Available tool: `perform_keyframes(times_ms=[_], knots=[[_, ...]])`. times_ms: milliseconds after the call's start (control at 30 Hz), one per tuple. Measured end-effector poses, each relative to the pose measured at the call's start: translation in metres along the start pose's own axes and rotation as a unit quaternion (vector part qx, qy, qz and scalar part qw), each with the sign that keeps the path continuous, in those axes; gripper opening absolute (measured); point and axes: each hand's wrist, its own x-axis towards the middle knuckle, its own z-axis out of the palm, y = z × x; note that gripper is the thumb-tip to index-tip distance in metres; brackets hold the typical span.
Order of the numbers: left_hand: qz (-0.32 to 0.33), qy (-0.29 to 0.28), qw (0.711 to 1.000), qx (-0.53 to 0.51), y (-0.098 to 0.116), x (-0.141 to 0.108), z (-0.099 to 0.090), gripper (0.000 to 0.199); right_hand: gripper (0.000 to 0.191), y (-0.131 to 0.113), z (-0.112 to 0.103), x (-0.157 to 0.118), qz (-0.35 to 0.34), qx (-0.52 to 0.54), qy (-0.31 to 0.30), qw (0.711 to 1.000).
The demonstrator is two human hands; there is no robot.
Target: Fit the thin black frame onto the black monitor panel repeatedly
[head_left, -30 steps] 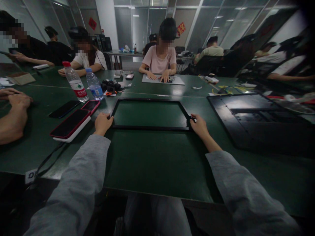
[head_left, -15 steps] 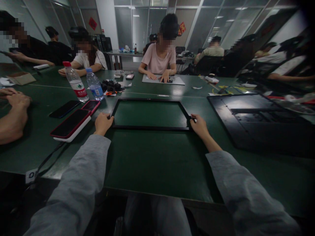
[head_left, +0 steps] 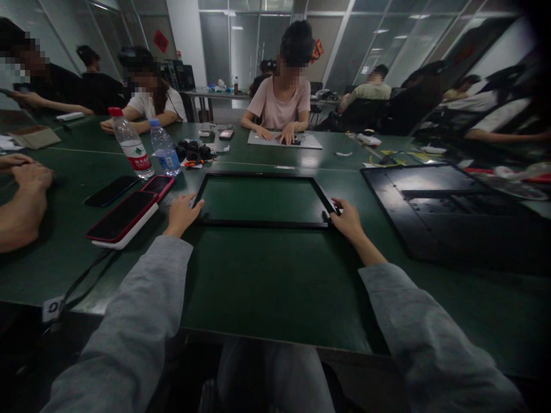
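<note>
Left hand (head_left: 183,214) and right hand (head_left: 346,219) grip the black frame (head_left: 262,224) between them.

The left hand (head_left: 184,214) and right hand (head_left: 346,219) hold the ends of a thin, black, rectangular frame (head_left: 262,224) at a shiny green table (head_left: 275,287). A big, flat, black panel (head_left: 430,221) lies right; a clear, red-capped plastic bottle (head_left: 133,146) stands left.

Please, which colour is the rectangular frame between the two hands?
The frame is black, best seen in the head view.
</note>
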Motion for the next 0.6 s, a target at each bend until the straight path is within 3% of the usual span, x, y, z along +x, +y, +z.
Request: perform_keyframes(times_ms=[167,400,600], knots=[[0.048,-0.043,0.996,-0.056,0.009,-0.003,0.0,0.068,0.056,-0.005,-0.005,-0.004,0.047,0.022,0.04,0.998],[0.133,-0.116,0.984,-0.019,0.031,-0.021,-0.004,0.086,0.05,-0.011,-0.014,-0.013,0.08,-0.008,0.055,0.995],[0.177,-0.128,0.975,-0.04,0.031,-0.02,-0.005,0.035,0.059,-0.013,-0.049,-0.023,0.084,-0.055,0.139,0.985]])
